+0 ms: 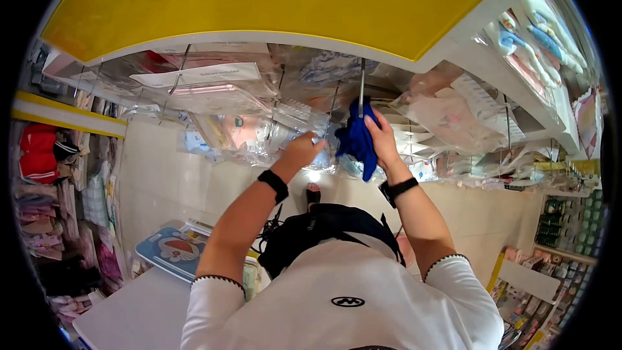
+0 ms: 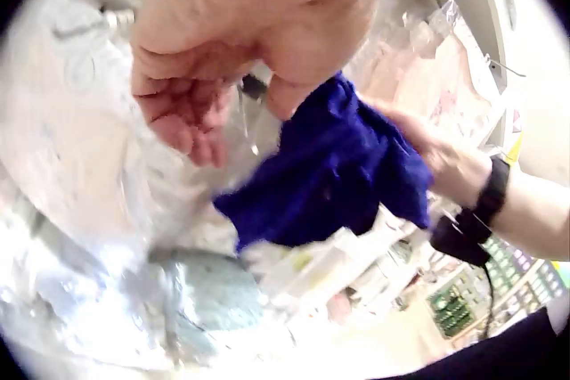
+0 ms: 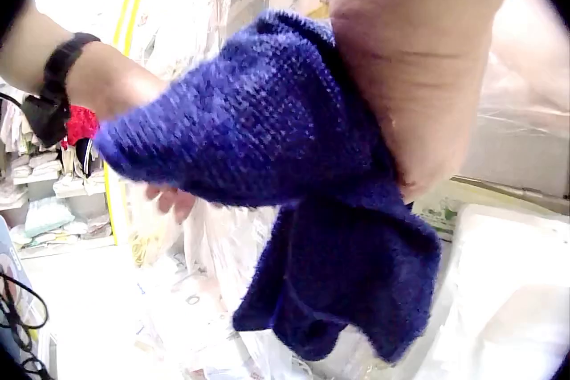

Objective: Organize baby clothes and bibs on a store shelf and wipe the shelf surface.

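Observation:
My right hand (image 1: 383, 139) grips a bunched dark blue cloth (image 1: 356, 144) by its side, just below a metal display rod (image 1: 362, 81). Up close in the right wrist view the cloth (image 3: 240, 122) has a fuzzy, towel-like pile, and its loose folds hang under the hand. To the left of it, my left hand (image 1: 301, 150) hovers with fingers loosely bent and nothing in them. In the left wrist view the left hand (image 2: 258, 32) overlaps the cloth's (image 2: 338, 166) upper edge, thumb nearest to it.
Bagged garments (image 1: 240, 129) hang on hooks left of the cloth, and more bagged pieces (image 1: 447, 110) hang at right. A yellow-topped shelf (image 1: 278, 6) juts out above. Behind at left stand a white table (image 1: 139, 311) and a blue cartoon-printed board (image 1: 170, 253).

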Action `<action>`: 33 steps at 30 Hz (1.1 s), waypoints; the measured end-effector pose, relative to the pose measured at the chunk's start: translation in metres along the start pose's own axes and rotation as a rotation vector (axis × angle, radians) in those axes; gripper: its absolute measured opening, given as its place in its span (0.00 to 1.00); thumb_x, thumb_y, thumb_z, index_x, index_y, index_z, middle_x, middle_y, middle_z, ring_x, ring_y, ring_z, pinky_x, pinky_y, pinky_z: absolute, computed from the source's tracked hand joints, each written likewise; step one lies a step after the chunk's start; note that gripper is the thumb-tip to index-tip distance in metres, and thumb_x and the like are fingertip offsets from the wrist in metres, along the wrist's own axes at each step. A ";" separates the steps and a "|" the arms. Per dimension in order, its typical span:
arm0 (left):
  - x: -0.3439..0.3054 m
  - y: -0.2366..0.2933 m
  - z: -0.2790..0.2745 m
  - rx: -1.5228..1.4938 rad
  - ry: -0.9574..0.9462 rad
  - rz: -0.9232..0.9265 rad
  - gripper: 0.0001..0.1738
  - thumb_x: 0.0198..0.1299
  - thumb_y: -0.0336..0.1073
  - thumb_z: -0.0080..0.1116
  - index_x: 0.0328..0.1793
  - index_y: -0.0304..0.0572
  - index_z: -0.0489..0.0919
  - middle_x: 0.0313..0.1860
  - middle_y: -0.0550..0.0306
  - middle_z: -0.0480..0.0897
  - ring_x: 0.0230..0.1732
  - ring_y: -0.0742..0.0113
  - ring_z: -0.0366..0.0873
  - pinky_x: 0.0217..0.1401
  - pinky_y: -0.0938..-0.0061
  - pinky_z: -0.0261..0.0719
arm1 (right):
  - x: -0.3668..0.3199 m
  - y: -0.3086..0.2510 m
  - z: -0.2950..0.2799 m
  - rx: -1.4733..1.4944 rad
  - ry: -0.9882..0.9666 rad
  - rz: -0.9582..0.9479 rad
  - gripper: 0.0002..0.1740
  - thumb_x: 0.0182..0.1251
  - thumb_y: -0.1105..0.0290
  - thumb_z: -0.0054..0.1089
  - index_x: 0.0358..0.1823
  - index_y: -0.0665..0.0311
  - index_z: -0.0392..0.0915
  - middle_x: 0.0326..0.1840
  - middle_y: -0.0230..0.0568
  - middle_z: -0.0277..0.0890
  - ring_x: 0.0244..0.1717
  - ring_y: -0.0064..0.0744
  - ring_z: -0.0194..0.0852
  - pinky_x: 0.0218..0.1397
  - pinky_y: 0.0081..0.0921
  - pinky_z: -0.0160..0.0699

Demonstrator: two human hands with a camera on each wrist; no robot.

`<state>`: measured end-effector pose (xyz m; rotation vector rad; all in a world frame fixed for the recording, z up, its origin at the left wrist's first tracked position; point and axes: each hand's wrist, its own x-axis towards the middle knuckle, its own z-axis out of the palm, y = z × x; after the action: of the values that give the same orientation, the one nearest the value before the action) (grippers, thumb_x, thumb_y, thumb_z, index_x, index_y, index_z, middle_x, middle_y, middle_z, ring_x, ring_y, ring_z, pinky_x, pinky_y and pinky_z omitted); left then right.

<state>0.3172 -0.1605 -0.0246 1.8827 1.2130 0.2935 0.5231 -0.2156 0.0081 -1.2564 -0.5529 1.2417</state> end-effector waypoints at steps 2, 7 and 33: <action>0.005 -0.010 0.026 -0.061 -0.058 -0.030 0.19 0.59 0.45 0.46 0.36 0.34 0.76 0.33 0.41 0.80 0.37 0.48 0.78 0.40 0.60 0.73 | 0.033 0.007 0.014 -0.164 0.031 -0.138 0.25 0.62 0.68 0.55 0.60 0.67 0.64 0.47 0.45 0.74 0.45 0.31 0.73 0.48 0.23 0.72; 0.000 -0.008 0.032 -0.116 -0.060 -0.010 0.18 0.61 0.42 0.45 0.35 0.33 0.77 0.24 0.48 0.81 0.28 0.54 0.79 0.35 0.66 0.73 | 0.068 0.050 0.041 -0.987 0.077 -0.493 0.25 0.56 0.67 0.56 0.58 0.50 0.69 0.49 0.62 0.67 0.48 0.62 0.68 0.52 0.42 0.70; -0.056 -0.007 -0.007 0.220 -0.340 0.000 0.20 0.57 0.49 0.51 0.46 0.42 0.78 0.40 0.49 0.81 0.44 0.52 0.78 0.46 0.62 0.73 | 0.115 0.010 0.050 -1.238 0.229 -0.463 0.20 0.57 0.61 0.56 0.49 0.61 0.72 0.48 0.55 0.71 0.50 0.57 0.68 0.52 0.42 0.69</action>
<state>0.2804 -0.2020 -0.0122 2.0190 1.0451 -0.1637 0.5114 -0.0938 -0.0196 -2.0583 -1.4518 0.2562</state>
